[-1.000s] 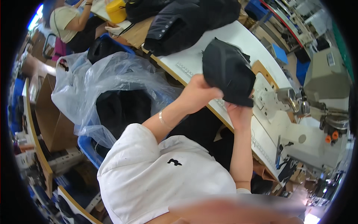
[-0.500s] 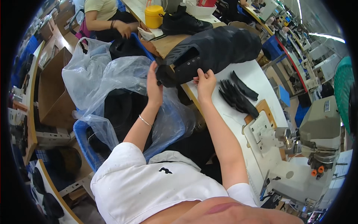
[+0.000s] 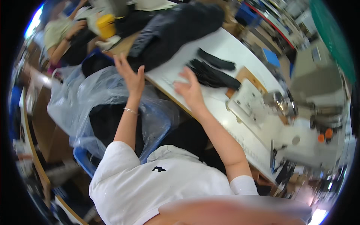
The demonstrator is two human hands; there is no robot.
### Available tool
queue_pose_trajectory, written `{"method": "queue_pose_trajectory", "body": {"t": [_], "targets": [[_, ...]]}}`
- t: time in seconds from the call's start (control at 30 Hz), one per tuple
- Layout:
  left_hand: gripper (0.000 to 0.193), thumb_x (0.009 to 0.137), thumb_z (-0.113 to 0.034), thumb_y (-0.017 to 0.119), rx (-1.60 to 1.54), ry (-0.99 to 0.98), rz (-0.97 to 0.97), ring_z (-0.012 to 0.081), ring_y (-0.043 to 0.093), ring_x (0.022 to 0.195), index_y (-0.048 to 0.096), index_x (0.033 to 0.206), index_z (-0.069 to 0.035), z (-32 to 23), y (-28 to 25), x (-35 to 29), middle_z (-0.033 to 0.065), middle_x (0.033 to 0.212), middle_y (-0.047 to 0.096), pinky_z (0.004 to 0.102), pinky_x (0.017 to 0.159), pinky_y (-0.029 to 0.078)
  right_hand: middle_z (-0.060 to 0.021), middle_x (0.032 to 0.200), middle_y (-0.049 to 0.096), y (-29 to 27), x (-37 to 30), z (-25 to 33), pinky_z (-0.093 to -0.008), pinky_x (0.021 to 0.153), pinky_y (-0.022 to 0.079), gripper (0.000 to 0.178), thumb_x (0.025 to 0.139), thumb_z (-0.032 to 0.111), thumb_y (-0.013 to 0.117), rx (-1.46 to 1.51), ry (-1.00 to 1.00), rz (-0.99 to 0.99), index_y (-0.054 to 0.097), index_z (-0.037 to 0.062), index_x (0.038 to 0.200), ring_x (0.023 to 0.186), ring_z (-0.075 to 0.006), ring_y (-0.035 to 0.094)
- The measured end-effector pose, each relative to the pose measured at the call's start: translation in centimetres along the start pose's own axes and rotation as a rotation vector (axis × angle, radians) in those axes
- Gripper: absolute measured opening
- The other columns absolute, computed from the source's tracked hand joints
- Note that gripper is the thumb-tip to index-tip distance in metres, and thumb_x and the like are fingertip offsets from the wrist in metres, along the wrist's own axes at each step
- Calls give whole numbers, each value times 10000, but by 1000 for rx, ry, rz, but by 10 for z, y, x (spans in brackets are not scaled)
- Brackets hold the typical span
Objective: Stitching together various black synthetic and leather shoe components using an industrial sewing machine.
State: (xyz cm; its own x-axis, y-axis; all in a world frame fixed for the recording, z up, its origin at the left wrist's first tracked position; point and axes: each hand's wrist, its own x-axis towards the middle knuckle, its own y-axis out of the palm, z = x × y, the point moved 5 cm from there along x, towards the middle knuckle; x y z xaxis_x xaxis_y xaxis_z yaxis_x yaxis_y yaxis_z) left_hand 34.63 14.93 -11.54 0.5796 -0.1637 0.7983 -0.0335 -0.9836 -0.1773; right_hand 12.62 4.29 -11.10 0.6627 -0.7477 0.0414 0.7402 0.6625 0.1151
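A long row of black shoe uppers (image 3: 180,32) lies along the far side of the white table. My left hand (image 3: 131,77) is raised by its near left end, fingers spread and holding nothing; I cannot tell whether the fingertips touch it. Over the table, apart from the uppers, hovers my right hand (image 3: 190,90), slightly blurred, with its fingers apart and no item in them. Just beyond it rests a fanned bundle of black strips (image 3: 210,75), with another black strip piece (image 3: 216,60) behind.
A sewing machine (image 3: 311,86) stands at the right of the white table (image 3: 221,108). Left of the table, a blue crate (image 3: 83,159) lined with clear plastic (image 3: 71,101) holds black pieces. A yellow container (image 3: 106,26) and a seated co-worker (image 3: 60,37) are at the far left.
Both hands have come off the near end of the upper row and opened. My right hand has drawn back toward me. The whole view has shifted.
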Motion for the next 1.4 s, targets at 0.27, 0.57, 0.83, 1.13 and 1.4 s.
{"method": "queue_pose_trajectory", "body": {"t": [0.27,0.57,0.83,1.13,1.4], "targets": [[940,802,-602,758,577,146,315,451,291,1481,380,1574,-223,-49,73,31,118,1649,292,710,1066,354,-103,1078,712,-89,-223,-18,-290,905,543,309,1026,107,590,77,299,-47,632,27,1322,975,-149,669],[1189,743,-908,546,647,225,96,603,244,1436,310,1568,-86,-16,107,26,374,1553,306,803,1058,181,-117,998,757,-236,-476,-7,-350,827,564,208,949,172,662,-797,343,-936,752,39,1082,912,-240,722],[322,998,-262,655,67,807,502,385,630,1131,708,1237,-53,-181,141,34,140,1221,707,484,1026,465,-129,1449,535,-374,-671,43,-454,1065,449,688,798,-90,551,-1674,763,-979,511,136,1447,1309,-336,527],[265,959,-189,673,-262,398,1261,336,681,1077,728,1152,-15,-256,190,-16,171,1179,716,361,916,514,-147,1493,528,-366,-710,42,-423,1087,466,813,727,-135,667,-1421,844,-616,484,96,1485,1325,-364,543],[389,876,-247,771,-6,553,1246,360,669,1111,718,1189,-22,-202,290,-20,192,1218,701,412,946,528,-192,1150,688,-383,-709,58,-417,963,509,384,883,-58,596,-1720,500,-936,628,33,1255,1077,-382,656]]}}
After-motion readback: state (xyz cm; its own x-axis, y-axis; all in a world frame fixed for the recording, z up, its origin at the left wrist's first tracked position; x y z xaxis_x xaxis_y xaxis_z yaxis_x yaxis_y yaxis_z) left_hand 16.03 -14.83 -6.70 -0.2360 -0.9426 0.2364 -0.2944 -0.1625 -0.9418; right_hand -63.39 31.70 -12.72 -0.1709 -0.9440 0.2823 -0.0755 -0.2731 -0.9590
